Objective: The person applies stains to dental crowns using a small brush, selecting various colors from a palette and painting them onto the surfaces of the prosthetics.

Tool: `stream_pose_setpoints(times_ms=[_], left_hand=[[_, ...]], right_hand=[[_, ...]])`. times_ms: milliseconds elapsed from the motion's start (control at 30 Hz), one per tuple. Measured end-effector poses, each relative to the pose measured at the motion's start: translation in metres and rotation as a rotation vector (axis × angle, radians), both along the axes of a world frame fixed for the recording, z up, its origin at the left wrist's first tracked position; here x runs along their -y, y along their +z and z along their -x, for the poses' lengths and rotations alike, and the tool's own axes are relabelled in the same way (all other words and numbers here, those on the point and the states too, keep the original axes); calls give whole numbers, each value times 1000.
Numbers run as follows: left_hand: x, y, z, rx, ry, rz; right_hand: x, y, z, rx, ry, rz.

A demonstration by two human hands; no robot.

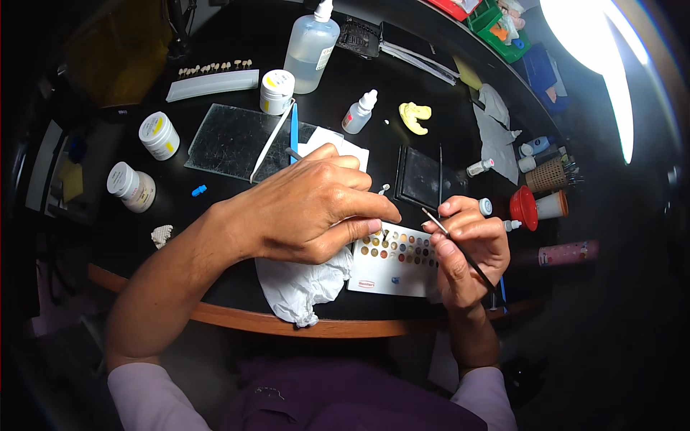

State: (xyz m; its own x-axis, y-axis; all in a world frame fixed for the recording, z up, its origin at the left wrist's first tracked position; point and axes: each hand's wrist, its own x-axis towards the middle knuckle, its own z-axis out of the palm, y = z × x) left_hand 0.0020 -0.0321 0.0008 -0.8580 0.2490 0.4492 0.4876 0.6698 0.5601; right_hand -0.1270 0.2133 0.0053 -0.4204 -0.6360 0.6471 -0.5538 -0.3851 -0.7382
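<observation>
left hand (309,205) mid-frame on my feed, thumb and forefinger close, whether holding anything i cannot tell, right hand (476,238) pinching at centre right, white palette (413,284) of coloured wells below centre, slim brush (437,223) in the right pinch, tip up-left

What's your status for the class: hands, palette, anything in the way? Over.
Right hand: holding thin brush, tip near white palette. Left hand: grip unclear, covering palette's upper left corner. Crumpled white tissue beside palette, partly hidden by left hand.
</observation>
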Motion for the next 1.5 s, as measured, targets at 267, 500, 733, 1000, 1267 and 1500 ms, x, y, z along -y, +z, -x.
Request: stream_pose_setpoints(times_ms=[267, 500, 733, 1000, 1267, 1500], left_hand=[[-9, -8, 4, -101, -57, 15], [-17, -7, 3, -61, -92, 14], [-16, -4, 3, -81, -96, 58], [-16, -4, 4, -94, -104, 8], [-16, -3, 3, -90, -96, 23], [-17, 1, 3, -91, -85, 28]], right_hand=[[1, 7, -18, -81, 147, 63], [1, 5, -17, -200, 112, 92], [-2, 10, -18, -288, 96, 63], [-1, 9, -19, -265, 110, 45], [-1, 7, -19, -255, 116, 64], [-2, 7, -20, -270, 123, 39]])
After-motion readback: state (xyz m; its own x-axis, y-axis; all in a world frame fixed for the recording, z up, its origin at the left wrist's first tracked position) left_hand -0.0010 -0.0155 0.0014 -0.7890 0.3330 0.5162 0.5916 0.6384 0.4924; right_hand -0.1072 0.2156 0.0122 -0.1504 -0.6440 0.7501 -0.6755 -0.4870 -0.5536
